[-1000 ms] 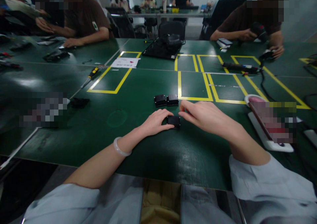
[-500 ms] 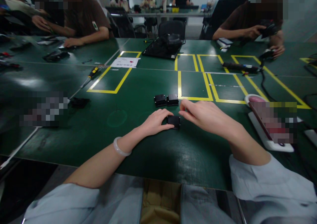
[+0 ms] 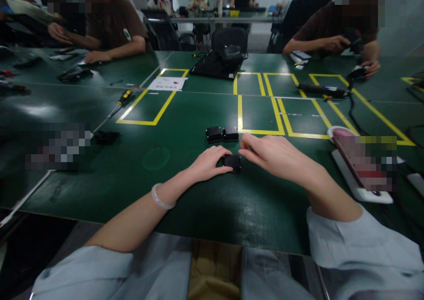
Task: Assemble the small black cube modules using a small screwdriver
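Note:
A small black block [image 3: 232, 163] lies on the green table [image 3: 212, 207] in front of me. My left hand [image 3: 209, 162] grips it from the left, thumb along its near side and fingers at its far side. Just right of the block is my right hand [image 3: 270, 153], its fingers curled together; whether anything small is between them is hidden. Beyond my hands, two similar black blocks, one on the left [image 3: 213, 134] and one on the right [image 3: 231, 133], sit side by side.
Yellow tape rectangles [image 3: 261, 132] mark the table ahead. To the right is a white-edged device [image 3: 377, 197]; a yellow-black screwdriver [image 3: 125, 97] and a paper sheet [image 3: 167, 84] lie to the left. Farther back are a black tray [image 3: 212, 66] and people seated across the table.
Both my hands and the blocks are practically unmoved. Across the table at the right, a person's hand and the dark object in it have shifted slightly.

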`<state>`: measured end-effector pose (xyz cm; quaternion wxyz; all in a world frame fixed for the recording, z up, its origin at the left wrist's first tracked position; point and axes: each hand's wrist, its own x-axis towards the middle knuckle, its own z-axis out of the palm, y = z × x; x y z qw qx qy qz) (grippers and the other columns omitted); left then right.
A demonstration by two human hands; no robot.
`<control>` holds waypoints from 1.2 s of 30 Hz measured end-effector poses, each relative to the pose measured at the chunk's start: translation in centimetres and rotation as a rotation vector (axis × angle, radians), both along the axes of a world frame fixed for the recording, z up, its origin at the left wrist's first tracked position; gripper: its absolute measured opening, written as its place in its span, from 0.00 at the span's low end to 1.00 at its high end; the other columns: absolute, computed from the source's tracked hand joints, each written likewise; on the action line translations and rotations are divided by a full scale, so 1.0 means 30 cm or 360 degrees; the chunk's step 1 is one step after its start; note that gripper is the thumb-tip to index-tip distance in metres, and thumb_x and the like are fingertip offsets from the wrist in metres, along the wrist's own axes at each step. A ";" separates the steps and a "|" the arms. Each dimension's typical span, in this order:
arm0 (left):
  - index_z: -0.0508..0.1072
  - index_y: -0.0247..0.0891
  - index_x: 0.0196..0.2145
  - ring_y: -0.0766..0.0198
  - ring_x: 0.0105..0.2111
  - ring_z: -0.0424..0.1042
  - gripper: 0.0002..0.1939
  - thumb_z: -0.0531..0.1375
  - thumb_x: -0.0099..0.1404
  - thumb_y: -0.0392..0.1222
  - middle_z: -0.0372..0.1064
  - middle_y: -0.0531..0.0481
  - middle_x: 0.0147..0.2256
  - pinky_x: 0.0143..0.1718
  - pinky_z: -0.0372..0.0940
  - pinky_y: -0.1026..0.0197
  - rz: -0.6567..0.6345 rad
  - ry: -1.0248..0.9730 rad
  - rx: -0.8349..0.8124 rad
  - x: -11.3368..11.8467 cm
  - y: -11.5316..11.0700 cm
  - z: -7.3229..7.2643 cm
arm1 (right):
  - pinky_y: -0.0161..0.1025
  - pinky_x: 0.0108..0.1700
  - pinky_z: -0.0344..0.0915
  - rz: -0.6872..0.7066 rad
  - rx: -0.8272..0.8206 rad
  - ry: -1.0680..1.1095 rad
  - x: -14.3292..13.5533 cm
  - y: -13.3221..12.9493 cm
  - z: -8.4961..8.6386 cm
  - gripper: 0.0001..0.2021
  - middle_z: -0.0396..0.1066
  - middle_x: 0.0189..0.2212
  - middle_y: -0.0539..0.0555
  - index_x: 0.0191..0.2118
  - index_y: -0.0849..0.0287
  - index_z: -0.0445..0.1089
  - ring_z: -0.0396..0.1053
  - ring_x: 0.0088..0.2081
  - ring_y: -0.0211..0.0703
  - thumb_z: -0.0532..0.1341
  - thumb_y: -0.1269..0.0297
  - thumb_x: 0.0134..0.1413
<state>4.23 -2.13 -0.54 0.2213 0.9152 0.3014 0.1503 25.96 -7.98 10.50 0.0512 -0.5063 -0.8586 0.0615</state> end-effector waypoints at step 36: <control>0.67 0.40 0.51 0.54 0.45 0.67 0.21 0.58 0.67 0.56 0.68 0.45 0.46 0.47 0.63 0.53 0.0004 -0.0003 -0.0019 0.000 0.000 0.000 | 0.35 0.27 0.47 0.0052 0.0032 0.0036 0.005 0.002 -0.008 0.06 0.70 0.28 0.50 0.44 0.57 0.60 0.65 0.26 0.40 0.51 0.64 0.63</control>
